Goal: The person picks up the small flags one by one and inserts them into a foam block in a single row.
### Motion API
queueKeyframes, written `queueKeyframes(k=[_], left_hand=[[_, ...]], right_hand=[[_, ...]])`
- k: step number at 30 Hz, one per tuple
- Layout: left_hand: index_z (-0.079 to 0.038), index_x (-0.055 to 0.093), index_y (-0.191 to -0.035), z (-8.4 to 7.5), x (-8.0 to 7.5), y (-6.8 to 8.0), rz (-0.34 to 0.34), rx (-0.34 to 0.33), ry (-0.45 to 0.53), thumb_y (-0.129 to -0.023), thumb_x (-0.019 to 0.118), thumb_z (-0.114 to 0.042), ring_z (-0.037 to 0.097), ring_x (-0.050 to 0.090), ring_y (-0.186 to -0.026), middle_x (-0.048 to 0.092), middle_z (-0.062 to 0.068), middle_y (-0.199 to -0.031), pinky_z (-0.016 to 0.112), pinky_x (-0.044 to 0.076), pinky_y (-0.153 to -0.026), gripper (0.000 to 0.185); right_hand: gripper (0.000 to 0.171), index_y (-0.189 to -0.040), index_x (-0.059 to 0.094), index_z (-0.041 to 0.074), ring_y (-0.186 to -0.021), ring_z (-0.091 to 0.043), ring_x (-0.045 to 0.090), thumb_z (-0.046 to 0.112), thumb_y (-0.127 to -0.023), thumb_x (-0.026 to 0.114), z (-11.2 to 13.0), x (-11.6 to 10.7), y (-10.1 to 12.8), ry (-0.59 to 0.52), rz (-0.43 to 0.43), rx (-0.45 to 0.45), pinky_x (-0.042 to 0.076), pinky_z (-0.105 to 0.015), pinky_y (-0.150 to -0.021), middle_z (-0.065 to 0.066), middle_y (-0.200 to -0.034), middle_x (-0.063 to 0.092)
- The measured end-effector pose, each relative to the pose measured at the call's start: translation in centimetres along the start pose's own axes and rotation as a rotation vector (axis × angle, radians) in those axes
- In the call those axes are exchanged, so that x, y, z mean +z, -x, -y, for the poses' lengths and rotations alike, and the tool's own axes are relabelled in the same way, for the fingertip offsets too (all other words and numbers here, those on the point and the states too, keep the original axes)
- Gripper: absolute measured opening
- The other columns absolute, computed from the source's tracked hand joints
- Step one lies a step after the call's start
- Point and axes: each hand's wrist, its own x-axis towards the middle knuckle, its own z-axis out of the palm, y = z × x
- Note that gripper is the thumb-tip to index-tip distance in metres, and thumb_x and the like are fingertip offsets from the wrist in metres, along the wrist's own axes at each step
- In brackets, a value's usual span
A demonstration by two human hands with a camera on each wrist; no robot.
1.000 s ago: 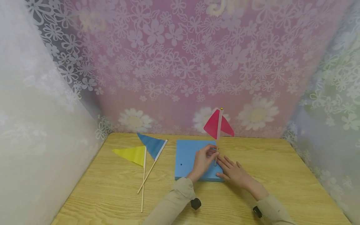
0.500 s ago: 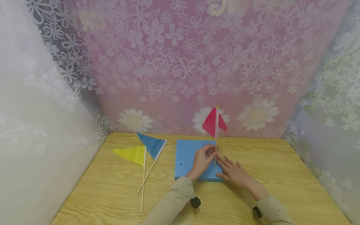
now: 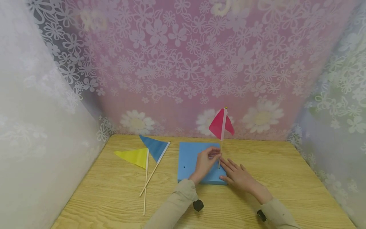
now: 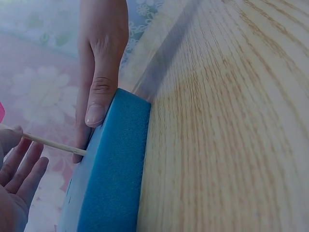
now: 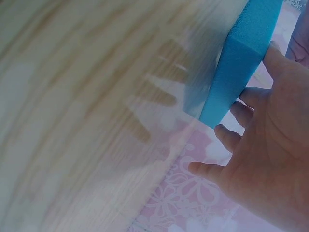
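Observation:
A pink pennant flag (image 3: 218,124) on a thin wooden stick stands nearly upright, its lower end in the front right part of a blue foam block (image 3: 191,156). My left hand (image 3: 204,163) pinches that stick (image 4: 53,144) between thumb and fingers, a little above the block. With fingers outstretched, my right hand (image 3: 240,178) rests against the block's right edge. Its thumb (image 4: 97,104) lies on the block's top near the stick in the left wrist view. In the right wrist view the fingers reach along the side of the foam.
To the left on the wooden table (image 3: 94,197) lie a yellow pennant flag (image 3: 134,157) and a blue pennant flag (image 3: 155,149), their sticks crossed. A small dark hole (image 3: 184,167) shows in the block's left part. Flower-patterned cloth (image 3: 183,63) surrounds the table's back and sides.
The pink flag's top swung left, then back to the right, and is slightly higher than a second ago. Both hands have stayed almost in place.

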Motion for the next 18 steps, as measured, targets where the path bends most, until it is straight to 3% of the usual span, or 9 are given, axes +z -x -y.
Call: queueKeyframes(k=[12,18], left_hand=[[-0.009,0.073,-0.118,0.3,-0.4,0.0,-0.008,0.010,0.015,-0.096,0.072,-0.017,0.010,0.072,-0.097,0.076,0.002,-0.109,0.019,0.057,-0.083,0.023],[-0.008,0.072,-0.119,0.0,-2.7,-0.4,-0.041,-0.004,0.057,-0.097,0.071,-0.018,0.013,0.072,-0.097,0.076,0.002,-0.110,0.021,0.058,-0.083,0.025]], right_hand=[[0.068,-0.156,0.038,0.005,-0.147,-0.045,0.030,0.042,-0.103,0.058,0.0,0.0,0.0,-0.002,0.001,-0.008,0.024,-0.081,-0.106,-0.016,-0.162,0.035],[0.067,-0.156,0.038,0.005,-0.147,-0.046,0.030,0.041,-0.103,0.057,0.0,0.1,0.0,0.003,-0.003,-0.017,0.025,-0.080,-0.105,-0.016,-0.162,0.034]])
